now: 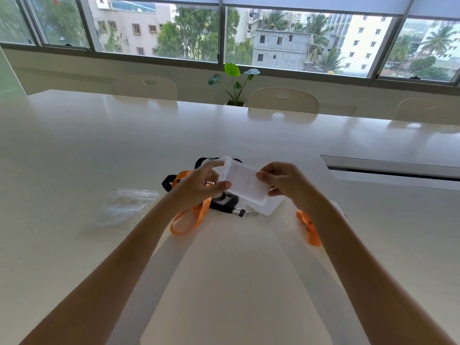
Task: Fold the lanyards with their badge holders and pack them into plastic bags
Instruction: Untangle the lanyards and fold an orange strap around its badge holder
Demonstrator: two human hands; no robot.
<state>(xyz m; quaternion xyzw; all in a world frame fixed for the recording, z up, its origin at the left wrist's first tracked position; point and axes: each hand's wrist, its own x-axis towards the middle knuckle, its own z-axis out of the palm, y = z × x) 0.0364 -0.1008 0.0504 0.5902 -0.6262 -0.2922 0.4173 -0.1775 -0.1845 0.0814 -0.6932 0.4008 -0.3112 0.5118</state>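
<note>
Bench [74, 150], pale and glossy, fills most of the view and carries everything the task needs, with chairs [283, 100], a potted plant [234, 80] and a window behind it. On its near middle lies a loose heap of lanyards: an orange lanyard [189, 220] looping toward the person, a black lanyard [224, 205] with a metal clip under the hands, and a second orange strap [311, 230] just beside the right forearm. A crumpled pile of clear plastic bags [124, 205] lies to the left, near the left forearm and apart from the heap. Held above the heap is a frosted badge holder [242, 183], its long axis running from upper left to lower right between the hands. The left hand [201, 185] pinches its left end with thumb and curled fingers; the right hand [281, 180] pinches the right end the same way. Another white holder seems to lie beneath on the bench, though that is hard to tell. The bags lie on the left side, so the left hand is likely the nearer one for fetching a bag.
</note>
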